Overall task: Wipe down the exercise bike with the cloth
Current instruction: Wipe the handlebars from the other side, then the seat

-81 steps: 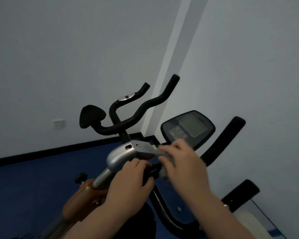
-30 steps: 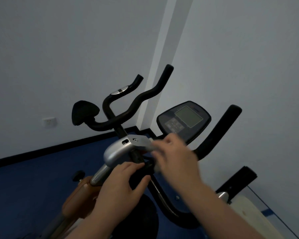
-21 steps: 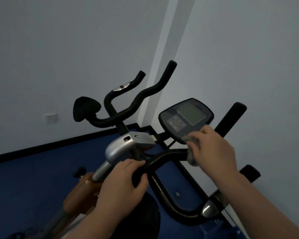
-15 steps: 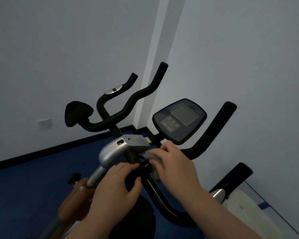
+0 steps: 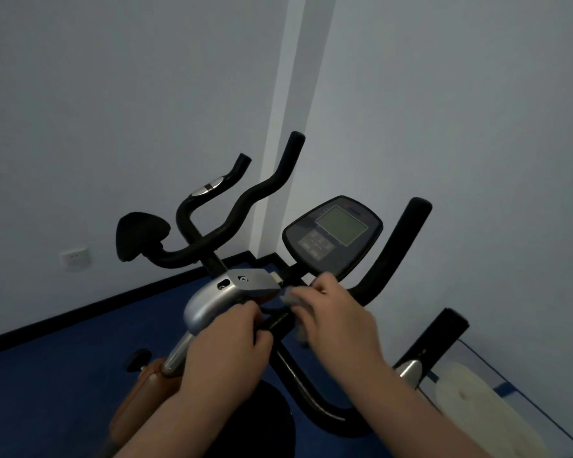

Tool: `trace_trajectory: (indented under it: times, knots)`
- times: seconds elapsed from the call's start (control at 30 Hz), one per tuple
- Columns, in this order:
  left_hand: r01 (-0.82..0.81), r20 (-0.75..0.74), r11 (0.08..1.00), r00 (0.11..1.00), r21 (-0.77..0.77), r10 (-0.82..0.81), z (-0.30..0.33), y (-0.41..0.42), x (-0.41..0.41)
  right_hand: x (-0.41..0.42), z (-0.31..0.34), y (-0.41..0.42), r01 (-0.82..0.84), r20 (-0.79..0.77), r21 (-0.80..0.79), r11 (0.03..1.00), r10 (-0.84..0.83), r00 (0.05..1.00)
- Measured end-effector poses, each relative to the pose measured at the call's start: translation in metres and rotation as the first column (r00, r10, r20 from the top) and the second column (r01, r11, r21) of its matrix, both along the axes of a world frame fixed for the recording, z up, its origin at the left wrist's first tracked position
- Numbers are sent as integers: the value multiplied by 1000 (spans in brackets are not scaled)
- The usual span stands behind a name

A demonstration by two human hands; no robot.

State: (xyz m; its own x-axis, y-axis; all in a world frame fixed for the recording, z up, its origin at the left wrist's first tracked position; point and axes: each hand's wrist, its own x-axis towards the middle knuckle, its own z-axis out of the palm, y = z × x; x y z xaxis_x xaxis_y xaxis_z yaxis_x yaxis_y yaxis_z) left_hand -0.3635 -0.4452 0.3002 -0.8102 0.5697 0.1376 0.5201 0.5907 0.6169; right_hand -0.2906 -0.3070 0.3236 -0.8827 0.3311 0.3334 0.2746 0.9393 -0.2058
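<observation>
The exercise bike's black handlebar (image 5: 391, 259) curves up in front of me, with a dark console (image 5: 333, 238) at its middle and a silver stem housing (image 5: 212, 299) below left. My left hand (image 5: 227, 355) grips the near part of the handlebar just under the housing. My right hand (image 5: 336, 320) holds a small grey cloth (image 5: 288, 297) against the bar beside the housing, under the console. Most of the cloth is hidden under the fingers.
A second black handlebar (image 5: 232, 213) with a dark pad (image 5: 139, 234) stands behind, near the wall corner. The floor (image 5: 63, 368) is blue. An orange frame part (image 5: 146, 385) sits lower left. A pale flat object (image 5: 487, 408) lies lower right.
My right hand swept the cloth out to the right along the bar under the console, then back left to the spot beside the silver housing. My left hand kept its grip.
</observation>
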Motion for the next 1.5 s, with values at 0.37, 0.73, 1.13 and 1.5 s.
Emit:
trace_trajectory:
  times: [0.37,0.73,1.13,1.5]
  knots:
    - [123,-90,983,990,134,-111,-24,-5,3,-8,24,9,92,-120,-7,996,-92,989]
    - [80,-91,978,994,194,-63,-28,-6,3,2,42,38,258,-187,2,966,-253,949]
    - [-14,-66,975,997,223,30,-35,-11,8,-1,36,39,281,-142,-11,960,-280,950]
    - [-50,-33,965,998,256,61,-35,-14,11,28,29,55,390,-152,-41,920,-391,908]
